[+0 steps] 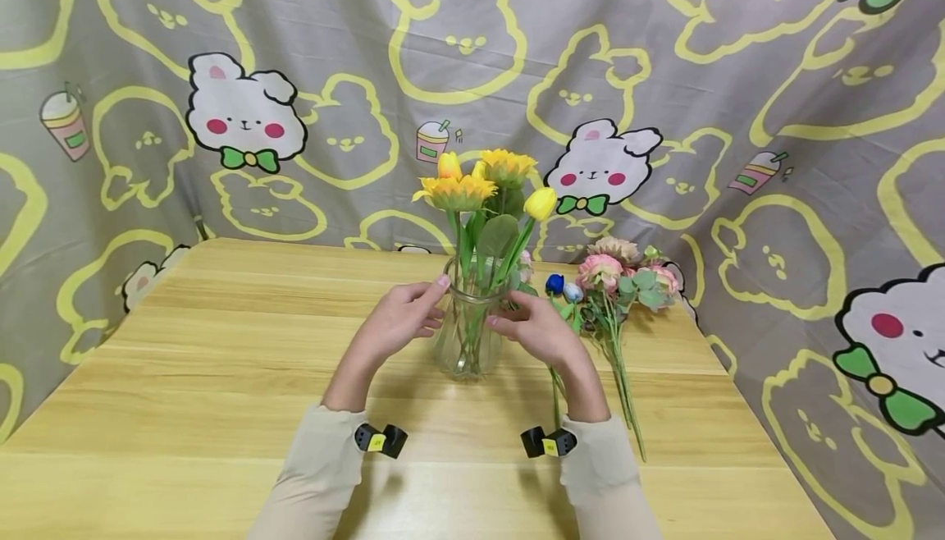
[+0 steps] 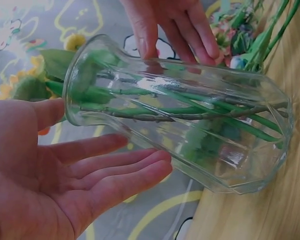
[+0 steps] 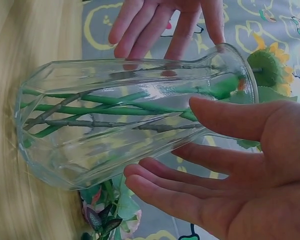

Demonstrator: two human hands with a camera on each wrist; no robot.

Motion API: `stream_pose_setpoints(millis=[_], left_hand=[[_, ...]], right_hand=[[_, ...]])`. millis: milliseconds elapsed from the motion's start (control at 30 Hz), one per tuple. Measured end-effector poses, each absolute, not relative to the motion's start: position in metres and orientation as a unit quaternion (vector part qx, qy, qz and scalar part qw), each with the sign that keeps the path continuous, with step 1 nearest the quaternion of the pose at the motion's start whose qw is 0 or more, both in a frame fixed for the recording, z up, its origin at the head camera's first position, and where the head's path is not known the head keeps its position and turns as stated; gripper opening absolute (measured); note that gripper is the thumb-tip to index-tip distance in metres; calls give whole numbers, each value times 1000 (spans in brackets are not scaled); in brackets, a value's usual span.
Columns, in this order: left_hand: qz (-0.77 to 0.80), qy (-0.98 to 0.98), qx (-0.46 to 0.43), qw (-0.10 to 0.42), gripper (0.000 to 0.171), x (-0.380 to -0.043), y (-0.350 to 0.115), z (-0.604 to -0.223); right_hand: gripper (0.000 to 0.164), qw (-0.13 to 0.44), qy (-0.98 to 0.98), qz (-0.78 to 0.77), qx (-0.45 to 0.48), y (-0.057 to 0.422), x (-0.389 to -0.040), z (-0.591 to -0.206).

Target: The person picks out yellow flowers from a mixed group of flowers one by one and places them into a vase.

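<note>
A clear glass vase [image 1: 467, 347] stands upright on the wooden table, holding yellow sunflowers [image 1: 458, 194] and yellow tulips [image 1: 541, 204]. Green and brown stems [image 2: 190, 114] cross inside it, visible through the glass. On the vase's left is my left hand [image 1: 399, 320], its thumb at the rim and its fingers extended alongside the glass. My right hand [image 1: 542, 328] is on the other side, thumb near the neck, with fingers loosely spread in the right wrist view. Neither hand wraps around the vase; whether every fingertip touches it is hard to tell.
Right of the vase lie pink flowers [image 1: 601, 272] with long stems, plus a blue tulip [image 1: 555, 284] and a pale blue tulip [image 1: 572, 292]. Behind the wooden table [image 1: 221, 343] hangs a grey curtain [image 1: 354, 39] with rabbit prints.
</note>
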State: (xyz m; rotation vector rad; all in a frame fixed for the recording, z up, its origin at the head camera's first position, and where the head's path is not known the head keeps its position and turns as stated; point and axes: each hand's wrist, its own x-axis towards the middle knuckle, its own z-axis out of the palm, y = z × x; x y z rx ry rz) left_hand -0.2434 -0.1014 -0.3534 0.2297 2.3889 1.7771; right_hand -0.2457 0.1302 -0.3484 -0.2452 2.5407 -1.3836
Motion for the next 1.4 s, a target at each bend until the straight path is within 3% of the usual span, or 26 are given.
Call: stream_pose_setpoints(millis=[300,533,800,1067,1400], left_hand=[[600,797,57,35,69,-246,-97,-357],[601,798,41,10,66,-247,-93,-359],[621,783,38,12,60,-249,-91,-361],[641,767,38,13,48,-253,-88,-366],[650,758,44,25,47,-253,-91,-370]], right_hand=[[69,104,869,-476,-84,128,-248,-351],[59,95,870,-480,-65,123,-252,-355],[46,83,864,-494,-48,121,-251,-357],[50,78,858,-505,-56,119,-251,-358],[54,90,849,-517,-57,119,-253,-360]])
